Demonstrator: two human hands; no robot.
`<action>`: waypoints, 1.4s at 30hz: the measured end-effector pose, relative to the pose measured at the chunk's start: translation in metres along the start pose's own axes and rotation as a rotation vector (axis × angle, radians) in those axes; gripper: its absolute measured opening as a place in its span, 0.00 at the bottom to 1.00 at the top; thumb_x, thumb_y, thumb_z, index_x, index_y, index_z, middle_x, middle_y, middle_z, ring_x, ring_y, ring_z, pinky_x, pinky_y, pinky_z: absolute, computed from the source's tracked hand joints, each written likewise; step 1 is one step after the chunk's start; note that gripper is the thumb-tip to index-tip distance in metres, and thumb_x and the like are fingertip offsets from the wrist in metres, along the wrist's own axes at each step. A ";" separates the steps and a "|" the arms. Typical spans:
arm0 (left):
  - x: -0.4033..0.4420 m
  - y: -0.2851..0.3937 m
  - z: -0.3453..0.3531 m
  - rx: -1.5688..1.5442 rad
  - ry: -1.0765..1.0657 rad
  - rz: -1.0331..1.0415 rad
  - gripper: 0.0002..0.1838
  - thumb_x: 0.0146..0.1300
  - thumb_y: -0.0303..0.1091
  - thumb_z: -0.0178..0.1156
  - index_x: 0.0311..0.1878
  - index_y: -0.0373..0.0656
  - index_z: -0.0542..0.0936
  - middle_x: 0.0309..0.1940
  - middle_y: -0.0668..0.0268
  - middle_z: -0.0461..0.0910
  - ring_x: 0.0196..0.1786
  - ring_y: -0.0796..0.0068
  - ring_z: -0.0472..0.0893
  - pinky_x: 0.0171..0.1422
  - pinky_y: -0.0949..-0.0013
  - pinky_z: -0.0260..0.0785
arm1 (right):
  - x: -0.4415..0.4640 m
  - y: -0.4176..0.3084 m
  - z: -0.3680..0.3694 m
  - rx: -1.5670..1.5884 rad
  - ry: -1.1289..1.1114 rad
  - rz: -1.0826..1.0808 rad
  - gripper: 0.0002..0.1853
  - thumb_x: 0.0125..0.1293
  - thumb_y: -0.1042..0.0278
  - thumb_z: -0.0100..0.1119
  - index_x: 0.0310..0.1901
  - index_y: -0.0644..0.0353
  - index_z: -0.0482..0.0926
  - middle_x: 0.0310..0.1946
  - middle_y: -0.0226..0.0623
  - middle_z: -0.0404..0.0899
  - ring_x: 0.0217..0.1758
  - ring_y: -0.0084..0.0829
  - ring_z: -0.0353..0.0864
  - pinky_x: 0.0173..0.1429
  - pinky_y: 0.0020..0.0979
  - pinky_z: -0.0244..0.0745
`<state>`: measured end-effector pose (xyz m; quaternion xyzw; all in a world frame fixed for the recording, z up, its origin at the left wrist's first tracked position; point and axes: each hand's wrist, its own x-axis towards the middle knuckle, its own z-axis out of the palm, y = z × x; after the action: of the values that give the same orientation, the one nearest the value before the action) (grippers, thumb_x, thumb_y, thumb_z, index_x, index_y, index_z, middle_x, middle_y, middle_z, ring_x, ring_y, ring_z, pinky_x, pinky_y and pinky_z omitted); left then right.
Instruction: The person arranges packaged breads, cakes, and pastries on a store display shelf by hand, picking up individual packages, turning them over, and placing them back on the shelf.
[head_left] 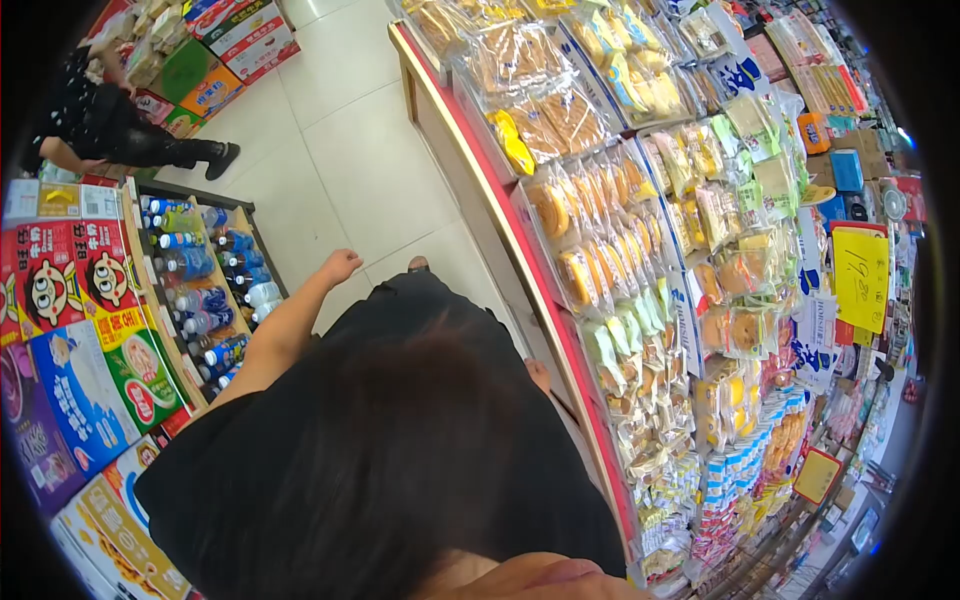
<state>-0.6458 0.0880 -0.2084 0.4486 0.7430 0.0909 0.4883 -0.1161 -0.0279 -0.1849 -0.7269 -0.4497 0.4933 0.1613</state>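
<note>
My left hand (342, 267) hangs out in front of me over the tiled aisle floor, its fingers curled in and nothing visible in them. Closest to it is a rack of bottled drinks (190, 264) on the left. My right hand (538, 375) is low at my side, beside the wooden edge of the bakery display (497, 190); only a small part of it shows, and its fingers are hard to make out. Packaged round breads (590, 274) and flat packaged pastries (566, 122) lie on the display.
Stacked drink cartons (70, 270) stand on the left. Another person (120, 120) in dark clothes is at the upper left by more boxes (250, 40). A tiled aisle (350, 130) runs ahead. A yellow price sign (860, 278) stands among goods at right.
</note>
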 end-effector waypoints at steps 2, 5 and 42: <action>0.009 -0.022 -0.011 -0.030 0.085 -0.030 0.21 0.57 0.43 0.60 0.45 0.33 0.80 0.40 0.51 0.82 0.43 0.58 0.80 0.49 0.60 0.71 | 0.012 -0.039 0.009 0.018 0.009 0.075 0.14 0.68 0.63 0.50 0.45 0.64 0.79 0.32 0.37 0.81 0.27 0.24 0.80 0.29 0.24 0.72; 0.009 -0.028 -0.028 -0.195 0.115 -0.055 0.20 0.58 0.41 0.60 0.45 0.32 0.80 0.38 0.54 0.82 0.38 0.64 0.81 0.46 0.63 0.72 | 0.029 -0.067 0.019 0.039 -0.016 0.109 0.14 0.68 0.64 0.50 0.45 0.65 0.78 0.30 0.36 0.80 0.27 0.24 0.79 0.30 0.25 0.72; 0.148 0.115 -0.090 -0.306 -0.075 -0.117 0.25 0.64 0.45 0.56 0.56 0.33 0.74 0.45 0.59 0.80 0.45 0.71 0.79 0.47 0.68 0.69 | 0.139 -0.096 0.044 -0.141 -0.062 -0.010 0.21 0.67 0.54 0.43 0.27 0.65 0.73 0.28 0.50 0.76 0.36 0.47 0.77 0.41 0.41 0.69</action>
<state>-0.6698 0.2937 -0.1921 0.3278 0.7268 0.1576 0.5827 -0.1867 0.1280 -0.2192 -0.7185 -0.4918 0.4819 0.0983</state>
